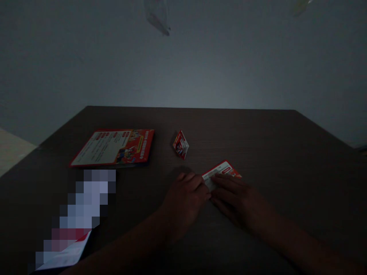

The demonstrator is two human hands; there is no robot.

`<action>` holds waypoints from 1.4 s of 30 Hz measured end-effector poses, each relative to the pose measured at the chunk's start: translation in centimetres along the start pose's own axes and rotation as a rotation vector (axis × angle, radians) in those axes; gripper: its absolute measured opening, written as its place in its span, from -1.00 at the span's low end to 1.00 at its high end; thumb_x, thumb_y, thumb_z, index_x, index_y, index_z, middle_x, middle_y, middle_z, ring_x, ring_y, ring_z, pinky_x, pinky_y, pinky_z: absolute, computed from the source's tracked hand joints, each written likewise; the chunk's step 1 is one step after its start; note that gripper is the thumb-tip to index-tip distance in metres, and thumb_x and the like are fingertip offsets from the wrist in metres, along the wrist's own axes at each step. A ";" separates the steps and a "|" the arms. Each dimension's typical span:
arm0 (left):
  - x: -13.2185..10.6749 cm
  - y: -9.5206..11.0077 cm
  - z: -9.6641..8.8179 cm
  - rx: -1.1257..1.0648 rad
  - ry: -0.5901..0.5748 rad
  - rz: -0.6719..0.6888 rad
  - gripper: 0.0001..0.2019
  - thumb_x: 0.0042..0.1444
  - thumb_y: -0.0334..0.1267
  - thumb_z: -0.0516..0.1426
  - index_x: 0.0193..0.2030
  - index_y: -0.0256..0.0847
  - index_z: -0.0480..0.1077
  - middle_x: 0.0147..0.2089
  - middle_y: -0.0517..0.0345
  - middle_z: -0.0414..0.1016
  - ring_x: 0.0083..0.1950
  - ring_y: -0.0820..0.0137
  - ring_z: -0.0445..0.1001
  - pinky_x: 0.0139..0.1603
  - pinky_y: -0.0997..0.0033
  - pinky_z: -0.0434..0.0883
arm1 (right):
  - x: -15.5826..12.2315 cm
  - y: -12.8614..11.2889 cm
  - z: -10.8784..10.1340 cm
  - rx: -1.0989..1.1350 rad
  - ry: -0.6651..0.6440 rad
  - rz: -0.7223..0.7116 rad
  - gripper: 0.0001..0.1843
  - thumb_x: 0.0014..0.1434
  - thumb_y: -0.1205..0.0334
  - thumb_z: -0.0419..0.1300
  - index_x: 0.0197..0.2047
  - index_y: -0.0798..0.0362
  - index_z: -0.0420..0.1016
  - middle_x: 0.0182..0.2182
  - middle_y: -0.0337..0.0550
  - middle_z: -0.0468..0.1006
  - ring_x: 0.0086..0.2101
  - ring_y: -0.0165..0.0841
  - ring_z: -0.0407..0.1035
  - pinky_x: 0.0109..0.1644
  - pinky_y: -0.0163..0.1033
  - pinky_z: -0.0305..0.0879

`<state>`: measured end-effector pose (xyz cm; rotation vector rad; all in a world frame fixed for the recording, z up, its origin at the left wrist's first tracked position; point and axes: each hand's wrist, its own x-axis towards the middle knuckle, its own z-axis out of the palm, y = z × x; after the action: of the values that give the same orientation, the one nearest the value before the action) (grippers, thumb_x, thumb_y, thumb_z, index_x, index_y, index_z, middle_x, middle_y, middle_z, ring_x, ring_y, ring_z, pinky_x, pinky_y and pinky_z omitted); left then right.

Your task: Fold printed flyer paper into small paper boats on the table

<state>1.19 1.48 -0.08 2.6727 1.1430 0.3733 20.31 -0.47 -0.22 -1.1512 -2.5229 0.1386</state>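
Note:
Both my hands rest on a small red-and-white printed paper (220, 170) lying on the dark wooden table (258, 137). My left hand (185, 198) has its fingers curled at the paper's left edge, pressing on it. My right hand (233, 198) lies flat over the paper's near part, fingers stretched toward the left hand. Only the paper's far corner shows beyond my fingers. The room is dim.
A small folded red-and-white paper piece (181, 144) stands beyond my hands. A larger red-bordered flyer (114, 148) lies at the left. Another sheet (69, 252), partly blurred out, sits at the near left edge. A pale wall rises behind the table.

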 end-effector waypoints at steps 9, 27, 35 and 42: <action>-0.6 0.2 -1.0 -0.111 -0.030 -0.041 -0.88 0.12 -0.36 0.07 -0.21 -0.21 0.40 -0.18 0.10 0.39 -0.09 0.27 0.28 -0.06 0.20 0.24 | -0.1 0.0 -0.2 0.015 -0.005 -0.010 -0.83 0.24 0.28 0.10 -0.23 0.03 0.53 -0.06 -0.01 0.51 0.00 -0.20 0.39 0.08 -0.07 0.38; -0.1 0.3 -0.5 -0.101 0.008 -0.158 -0.84 0.23 -0.22 0.05 -0.26 -0.16 0.44 -0.23 0.14 0.43 -0.11 0.27 0.30 -0.08 0.20 0.21 | -0.2 0.1 0.1 0.013 0.009 0.010 -0.78 0.25 0.26 0.09 -0.11 0.13 0.50 -0.07 -0.02 0.54 -0.01 -0.23 0.39 0.11 -0.10 0.35; 0.0 0.2 -0.3 -0.172 0.043 -0.229 -0.93 0.14 -0.23 0.16 -0.33 -0.13 0.44 -0.27 0.20 0.43 -0.12 0.29 0.31 -0.09 0.22 0.18 | -0.3 0.0 0.2 0.001 0.012 0.011 -0.77 0.24 0.27 0.10 -0.09 0.15 0.49 -0.06 0.00 0.54 0.01 -0.20 0.38 0.10 -0.07 0.37; -0.1 0.0 -0.1 -0.209 0.102 -0.284 -0.90 0.03 -0.24 0.25 -0.31 -0.11 0.41 -0.26 0.22 0.41 -0.12 0.29 0.31 -0.12 0.24 0.17 | -0.3 -0.2 0.0 0.004 -0.007 0.016 -0.77 0.23 0.27 0.10 -0.10 0.15 0.50 -0.06 -0.01 0.54 0.01 -0.21 0.38 0.12 -0.08 0.35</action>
<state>1.10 1.41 -0.02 2.2965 1.4047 0.5485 20.36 -0.82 -0.28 -1.1719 -2.5184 0.1525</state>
